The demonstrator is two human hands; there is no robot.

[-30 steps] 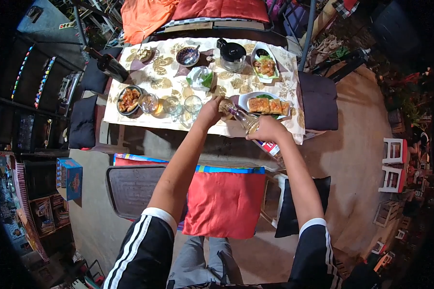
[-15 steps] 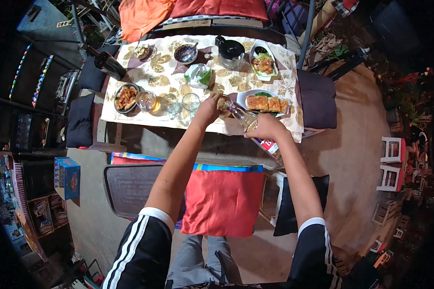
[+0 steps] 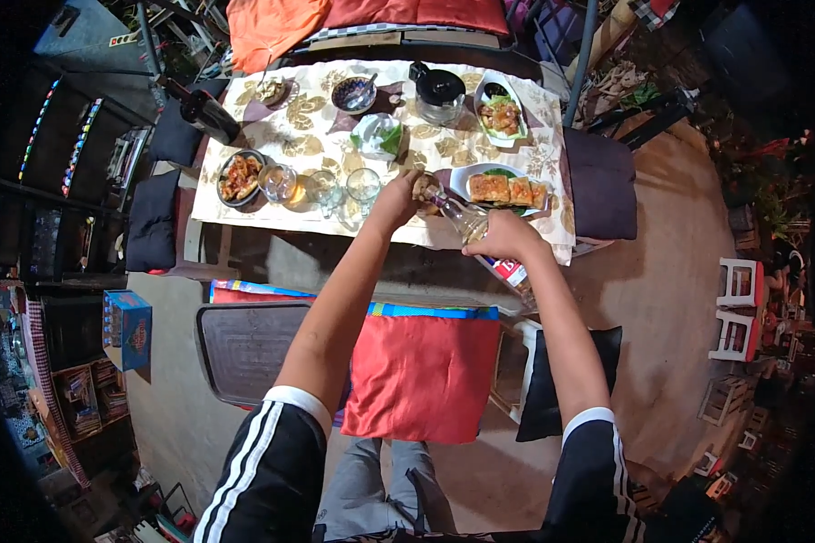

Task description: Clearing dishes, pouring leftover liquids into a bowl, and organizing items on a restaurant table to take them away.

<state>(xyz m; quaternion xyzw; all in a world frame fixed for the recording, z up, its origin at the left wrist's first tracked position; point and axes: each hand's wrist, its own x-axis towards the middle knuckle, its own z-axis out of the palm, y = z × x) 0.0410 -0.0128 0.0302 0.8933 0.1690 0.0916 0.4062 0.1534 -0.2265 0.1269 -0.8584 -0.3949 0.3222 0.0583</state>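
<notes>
Near the front edge of the table, my left hand (image 3: 397,201) is closed round a small clear drinking glass (image 3: 426,187), partly hidden by the fingers. A clear glass bottle (image 3: 463,218) with a red, white and blue label lies tilted in the closed grip of my right hand (image 3: 509,237). Its neck points up and left to the rim of the glass; whether liquid flows is too small to tell. Just beyond the bottle is a white dish (image 3: 460,176) of browned food slices (image 3: 489,188). Left of my left hand stand clear glasses (image 3: 363,185).
The table has a leaf-patterned cloth (image 3: 272,163). On it are a bowl of fried food (image 3: 240,177), an amber drink (image 3: 279,184), a black-lidded jug (image 3: 439,93), and a patterned bowl (image 3: 353,93). A dark bottle (image 3: 210,119) stands left; a red-cushioned chair (image 3: 421,376) is before me.
The view has shifted slightly, so the table sits a little further right. Both hands keep their grips, with the bottle's neck still at the glass.
</notes>
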